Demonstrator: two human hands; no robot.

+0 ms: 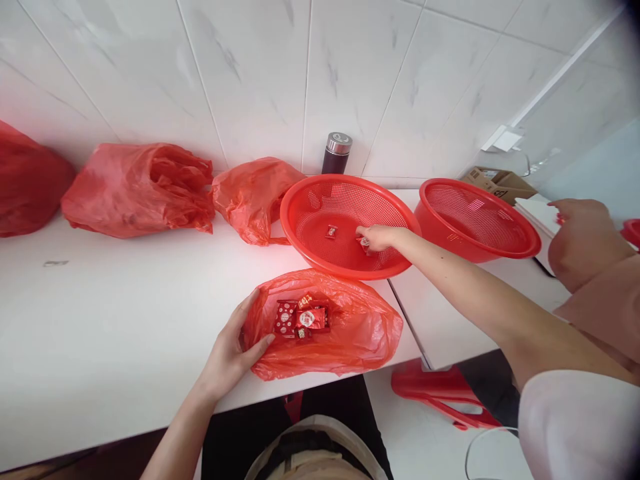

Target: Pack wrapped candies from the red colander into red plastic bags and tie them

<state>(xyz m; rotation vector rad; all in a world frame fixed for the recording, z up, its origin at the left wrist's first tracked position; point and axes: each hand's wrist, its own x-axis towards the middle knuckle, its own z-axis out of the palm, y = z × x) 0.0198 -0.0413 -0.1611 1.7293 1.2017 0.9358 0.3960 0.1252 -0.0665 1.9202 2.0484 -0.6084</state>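
Note:
My left hand (233, 347) grips the left rim of an opened red plastic bag (365, 333), its thumb over the near edge. Inside the bag lie several red wrapped candies (311, 319) and a small red patterned box (285, 318) with white dots. My right hand (383, 238) reaches down into a red perforated basket (300, 243). Its fingers are closed on a red wrapped candy (365, 243) near the basket's bottom. Another small wrapped candy (331, 231) lies by itself to the left of that hand.
A second red basket (475, 243) stands to the right, with a cardboard box (497, 183) behind it. Red bags (137, 190) line the wall. A dark thermos (337, 155) is behind the first basket. Another person's arm (583, 240) is at the right; a red stool (435, 387) stands below.

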